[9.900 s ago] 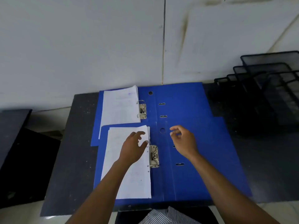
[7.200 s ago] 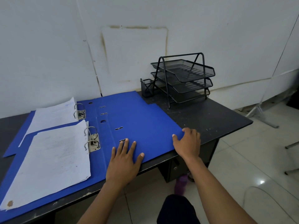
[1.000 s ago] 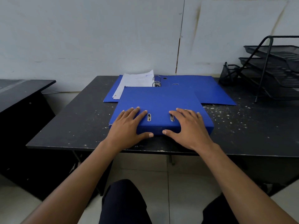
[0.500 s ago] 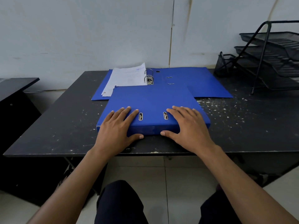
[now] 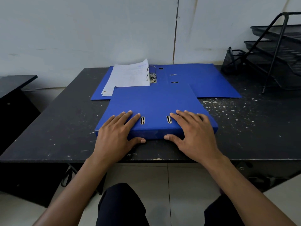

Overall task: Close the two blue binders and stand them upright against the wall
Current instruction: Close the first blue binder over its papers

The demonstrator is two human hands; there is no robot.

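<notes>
The closed binder [image 5: 154,105] lies flat, well short of the wall [image 5: 81,30], with its spine parallel to the wall and facing away from it. The left hand [image 5: 114,132] and right hand [image 5: 195,132] press it equally, fingers straight on the cover, thumbs against the spine. The open binder [image 5: 208,79] lies nearer the wall, with papers on its rings.

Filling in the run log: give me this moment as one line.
near binder: closed, flat on desk | far binder: open, flat | left hand: pressing near binder | right hand: pressing near binder | upright: neither yet
</notes>
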